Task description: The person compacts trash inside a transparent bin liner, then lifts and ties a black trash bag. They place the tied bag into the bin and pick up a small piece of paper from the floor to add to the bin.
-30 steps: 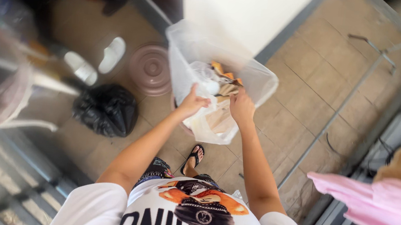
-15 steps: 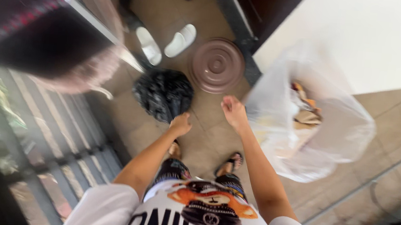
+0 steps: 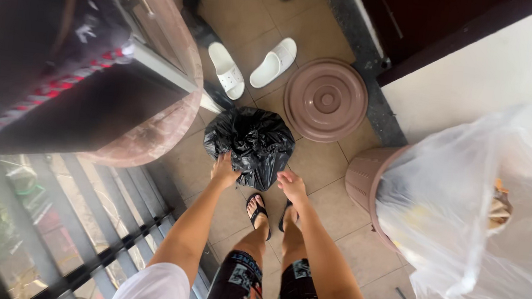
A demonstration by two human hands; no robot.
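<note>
Both hands at a tied black plastic rubbish bag (image 3: 250, 144) on the tiled floor (image 3: 326, 205).
Left hand (image 3: 224, 170) touches its lower edge, grip unclear; right hand (image 3: 292, 186) lies released just beside it.

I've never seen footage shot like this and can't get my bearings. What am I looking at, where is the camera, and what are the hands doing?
The camera sits on a person's head and looks straight down, so you see their own arms, legs and sandalled feet from above. There is no machine, just two bare hands. Both reach down to a black bag on the tiled floor: the left hand touches its side, and the right hand is open at its lower edge. Neither grips anything clearly. Nearby lie two white slippers and a round brown lid. At the right, a brown bin holds a clear bag of rubbish.
</note>
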